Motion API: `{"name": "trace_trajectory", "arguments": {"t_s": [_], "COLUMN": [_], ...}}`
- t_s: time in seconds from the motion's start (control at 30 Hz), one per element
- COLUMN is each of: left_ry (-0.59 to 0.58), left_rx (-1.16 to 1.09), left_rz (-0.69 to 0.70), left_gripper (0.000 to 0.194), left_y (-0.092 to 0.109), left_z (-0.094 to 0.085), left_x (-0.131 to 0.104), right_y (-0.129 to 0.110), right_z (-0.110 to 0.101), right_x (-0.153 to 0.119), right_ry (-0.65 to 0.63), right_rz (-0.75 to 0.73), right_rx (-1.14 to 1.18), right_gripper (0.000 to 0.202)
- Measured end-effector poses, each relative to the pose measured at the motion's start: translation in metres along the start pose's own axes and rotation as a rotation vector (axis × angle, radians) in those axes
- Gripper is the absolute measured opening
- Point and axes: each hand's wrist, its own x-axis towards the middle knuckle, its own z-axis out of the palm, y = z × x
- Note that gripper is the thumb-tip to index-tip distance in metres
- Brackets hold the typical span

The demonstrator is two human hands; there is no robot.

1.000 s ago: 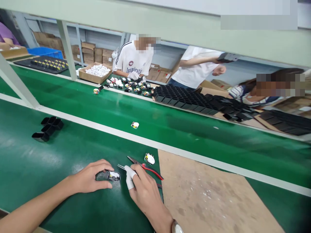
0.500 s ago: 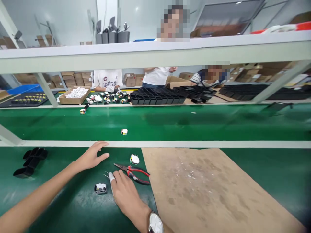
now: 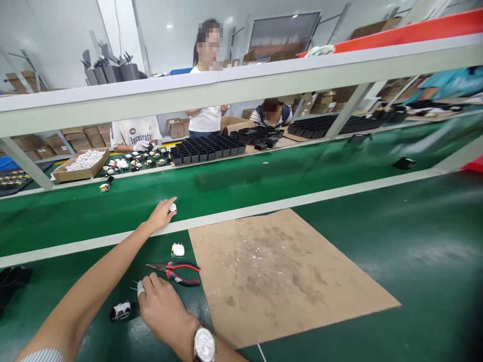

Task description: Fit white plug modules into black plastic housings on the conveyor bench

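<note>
My left hand reaches over the pale rail onto the green belt, its fingers around a small white-topped component. My right hand rests low on the green bench, fingers curled, a white cover on one finger and thin wires poking out by it; what it pinches is mostly hidden. Just above it lie open pliers with red and black handles. A white-topped circuit piece sits above the pliers. Left of my right hand is a black casing with white and dark parts inside.
Brown cardboard covers the bench at centre right. A pale rail and an overhead shelf cross the view. Beyond the belt are black casings, a box of white parts and several people. Dark casings lie at far left.
My left hand has moved forward over the rail to the component on the belt. The view has turned right and tilted. My right hand stays beside the pliers.
</note>
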Motion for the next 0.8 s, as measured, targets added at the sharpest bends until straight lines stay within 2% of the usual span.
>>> {"name": "trace_trajectory", "arguments": {"t_s": [0.07, 0.13, 0.27, 0.37, 0.47, 0.6, 0.7, 0.8], "left_ry": [0.034, 0.063, 0.065, 0.069, 0.133, 0.213, 0.137, 0.057], "left_rx": [-0.028, -0.063, -0.134, -0.196, -0.271, -0.371, -0.471, -0.496], "left_rz": [0.013, 0.016, -0.011, -0.073, -0.156, -0.229, -0.171, -0.106], "left_gripper": [0.056, 0.057, 0.058, 0.058, 0.062, 0.051, 0.051, 0.071], "left_y": [0.002, 0.003, -0.001, -0.005, -0.009, -0.006, 0.006, 0.019], "left_z": [-0.009, -0.022, -0.046, -0.053, -0.058, -0.076, -0.083, -0.078], "left_x": [-0.01, -0.03, -0.093, -0.14, -0.177, -0.227, -0.271, -0.305], "right_y": [0.0, 0.0, 0.0, 0.001, 0.003, 0.008, 0.009, 0.006], "right_z": [-0.003, -0.008, -0.013, -0.011, -0.009, -0.02, -0.032, -0.038], "right_x": [0.001, 0.002, 0.003, 0.001, 0.0, -0.001, -0.003, -0.005], "right_ry": [-0.023, -0.054, -0.086, -0.098, -0.116, -0.124, -0.045, 0.125], "right_rz": [0.001, 0.012, 0.053, 0.056, 0.055, 0.062, 0.048, -0.02], "right_rx": [0.011, 0.019, 0.027, 0.035, 0.041, 0.048, 0.093, 0.172], "right_gripper": [0.008, 0.007, 0.008, 0.011, 0.017, 0.021, 0.022, 0.017]}}
